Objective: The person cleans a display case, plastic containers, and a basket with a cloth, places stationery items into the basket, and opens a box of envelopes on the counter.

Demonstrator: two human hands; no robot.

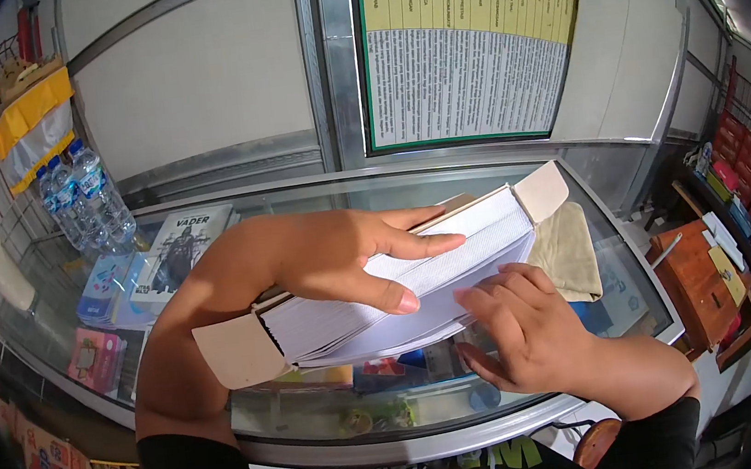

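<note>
An open cardboard box (239, 351) packed with white envelopes or folded paper (418, 278) lies tilted over a glass counter, its end flaps spread out. My left hand (350, 258) reaches over the box from behind, thumb and fingers apart, pressing on the top edges of the white stack. At the near right side, my right hand (520, 324) has its fingers curled against the front sheets, which bulge outward a little. Whether its fingertips pinch a sheet is hard to see.
The glass counter (470, 416) holds a VADER book (182, 256), blue packs (109, 288), a pink box (95, 359) and a folded beige cloth (570, 254). Water bottles (98, 197) stand at the left. Behind hangs a framed chart (470, 48); a wooden cabinet (700, 281) is right.
</note>
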